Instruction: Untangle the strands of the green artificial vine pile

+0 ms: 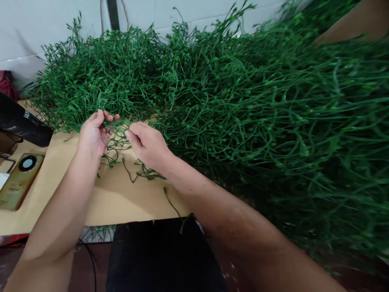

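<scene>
Thin green plastic stems (114, 130) run between my two hands, over the cardboard. My left hand (96, 132) is turned partly palm up, its thumb and fingers curled round the stems. Close to its right, my right hand (146, 144) is closed, thumb pressed against the fingers, on the other side of the same stems. Its fingertips are mostly hidden. A few loose green stems (132, 176) lie on the cardboard below the hands. Just behind them rises a large tangled pile of green stems (121, 73).
The pile stretches far to the right, past the cardboard sheet (127, 207). At the left are a black bottle (26, 121) lying tilted and a phone (20, 182). One loose stem (173, 207) reaches the cardboard's front edge. A white wall (69, 20) stands behind.
</scene>
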A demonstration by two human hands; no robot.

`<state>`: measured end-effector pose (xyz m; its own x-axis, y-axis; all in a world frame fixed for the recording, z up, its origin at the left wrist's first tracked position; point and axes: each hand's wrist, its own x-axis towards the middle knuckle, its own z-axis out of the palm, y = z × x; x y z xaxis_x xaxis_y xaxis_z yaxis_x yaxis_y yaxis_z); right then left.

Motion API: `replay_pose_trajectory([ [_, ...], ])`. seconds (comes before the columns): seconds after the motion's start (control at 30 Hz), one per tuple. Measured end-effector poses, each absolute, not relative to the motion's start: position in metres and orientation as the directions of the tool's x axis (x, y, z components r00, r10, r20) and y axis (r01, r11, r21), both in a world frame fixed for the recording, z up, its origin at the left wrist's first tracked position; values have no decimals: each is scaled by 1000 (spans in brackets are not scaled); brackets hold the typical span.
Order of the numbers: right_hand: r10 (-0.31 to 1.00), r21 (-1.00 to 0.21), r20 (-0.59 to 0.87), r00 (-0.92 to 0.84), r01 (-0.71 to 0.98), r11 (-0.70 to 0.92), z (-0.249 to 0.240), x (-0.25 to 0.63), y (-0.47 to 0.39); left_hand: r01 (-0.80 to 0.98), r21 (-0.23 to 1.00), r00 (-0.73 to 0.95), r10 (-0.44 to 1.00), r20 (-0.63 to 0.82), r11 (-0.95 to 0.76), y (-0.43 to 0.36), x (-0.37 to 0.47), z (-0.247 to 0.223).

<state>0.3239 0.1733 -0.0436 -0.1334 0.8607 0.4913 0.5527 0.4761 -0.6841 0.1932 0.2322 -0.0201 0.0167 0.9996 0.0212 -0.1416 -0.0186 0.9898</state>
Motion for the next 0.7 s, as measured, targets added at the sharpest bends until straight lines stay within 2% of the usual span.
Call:
replay_pose_trajectory([
  [0.27,780,-598,518,-350,504,623,-39,323,171,-190,982,-16,1000,-17,13,236,194,-23],
  [0.37,735,-562,555,-389,477,676,-35,323,168,-173,985,-51,999,-4,-5,235,198,-24],
  [0.53,712,-578,565,-417,416,702,-29,326,166,-132,989,-100,994,49,-62,231,208,-21],
  [0.63,689,-571,578,-437,386,724,-23,325,160,-207,978,-137,990,-17,-12,234,207,-18],
  [0.7,631,-551,589,-505,321,771,-19,321,151,-309,951,-228,970,-90,16,240,199,-16],
])
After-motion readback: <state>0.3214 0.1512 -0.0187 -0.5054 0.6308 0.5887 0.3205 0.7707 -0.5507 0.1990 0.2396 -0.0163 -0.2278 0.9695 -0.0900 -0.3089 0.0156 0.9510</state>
